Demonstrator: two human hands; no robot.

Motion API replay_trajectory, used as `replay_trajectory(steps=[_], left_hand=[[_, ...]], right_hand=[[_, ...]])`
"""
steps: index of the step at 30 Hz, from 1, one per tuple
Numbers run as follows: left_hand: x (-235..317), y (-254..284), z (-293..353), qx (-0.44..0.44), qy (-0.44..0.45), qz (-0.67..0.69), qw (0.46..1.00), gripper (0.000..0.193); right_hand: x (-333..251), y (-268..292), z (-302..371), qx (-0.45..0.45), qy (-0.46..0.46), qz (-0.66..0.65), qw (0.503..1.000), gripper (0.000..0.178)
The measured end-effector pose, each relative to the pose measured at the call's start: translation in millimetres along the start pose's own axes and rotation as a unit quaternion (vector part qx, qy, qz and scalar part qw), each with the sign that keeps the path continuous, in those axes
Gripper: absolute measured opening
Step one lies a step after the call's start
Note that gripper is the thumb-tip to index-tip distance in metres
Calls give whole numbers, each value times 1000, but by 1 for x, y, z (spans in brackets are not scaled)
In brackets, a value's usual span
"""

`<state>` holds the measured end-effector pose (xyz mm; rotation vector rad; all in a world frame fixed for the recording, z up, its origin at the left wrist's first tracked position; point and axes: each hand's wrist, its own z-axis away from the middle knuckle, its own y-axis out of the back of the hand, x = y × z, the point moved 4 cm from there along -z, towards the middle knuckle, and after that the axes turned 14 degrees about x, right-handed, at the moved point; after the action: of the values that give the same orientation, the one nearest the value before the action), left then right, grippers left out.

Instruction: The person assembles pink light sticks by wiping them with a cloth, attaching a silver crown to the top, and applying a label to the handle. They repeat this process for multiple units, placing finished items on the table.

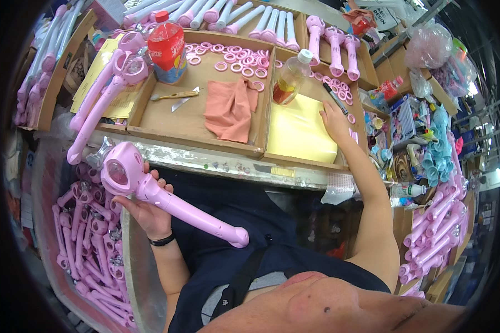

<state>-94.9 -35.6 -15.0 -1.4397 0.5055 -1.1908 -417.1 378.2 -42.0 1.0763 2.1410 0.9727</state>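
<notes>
My left hand (150, 216) is closed around a pink plastic wand toy (189, 208) below the workbench edge. The wand's wide head, with a clear round window, is at the upper left; its handle slants down to the right in front of my body. My right hand (334, 121) lies at the right edge of a yellow sheet (300, 130), fingers stretched out and holding nothing I can see. Just beyond its fingertips is a dark marker (335, 97), close to several small pink rings (344, 89). Two more pink wands (103, 102) lean on the bench at the left.
A cardboard tray (166, 119) holds more pink rings, an orange cloth (228, 111) and a cutter-like tool (175, 96). A red-capped bottle (166, 50) and a white-capped bottle (292, 77) stand nearby. A bin (128, 261) of pink wands is at lower left; pink handles (436, 227) are stacked right.
</notes>
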Motion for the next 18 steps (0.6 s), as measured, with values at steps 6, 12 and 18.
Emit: replay_trajectory(steps=[6, 12, 18], left_hand=[[6, 4, 2, -1, -15, -2, 1000, 93], [29, 11, 4, 7, -99, 52, 994, 86], [53, 14, 9, -6, -153, 168, 974, 71]], right_hand=[[3, -3, 2, 8, 27, -24, 999, 31], [23, 10, 10, -11, -32, -105, 994, 37], [101, -11, 34, 22, -433, -382, 816, 24]])
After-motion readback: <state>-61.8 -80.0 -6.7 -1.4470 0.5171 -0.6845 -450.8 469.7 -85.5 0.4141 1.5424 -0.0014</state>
